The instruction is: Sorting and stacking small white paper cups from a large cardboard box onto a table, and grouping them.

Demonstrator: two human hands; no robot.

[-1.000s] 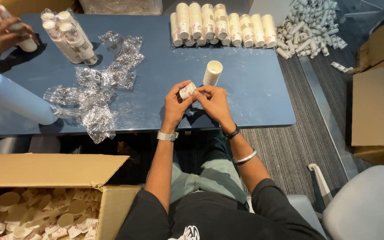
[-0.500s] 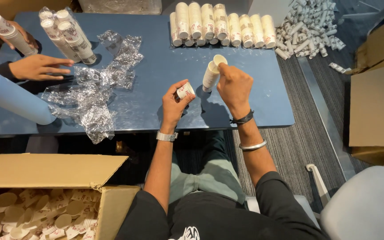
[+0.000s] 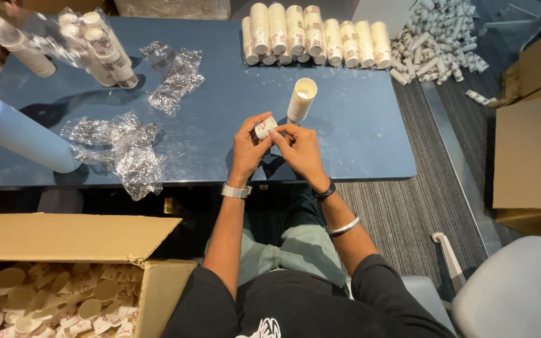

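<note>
My left hand (image 3: 248, 147) and my right hand (image 3: 298, 149) meet over the near edge of the dark blue table (image 3: 220, 112), both pinching a small stack of paper cups (image 3: 264, 127) held on its side. Just beyond my fingers stands an upright stack of cream paper cups (image 3: 301, 99), open end up, apart from my hands. A watch is on my left wrist and bracelets on my right.
Rows of stacked cups (image 3: 314, 34) lie at the table's far edge, with a heap of small cups (image 3: 436, 40) to their right. Crumpled clear plastic (image 3: 126, 147) lies at left. Another person's hand holds wrapped cups (image 3: 14, 40) at far left. An open box of loose cups (image 3: 51, 300) sits at my lower left.
My right hand left the upright cup stack and came back to join my left hand on the small cups. The other person's hand lifted off the table at left.
</note>
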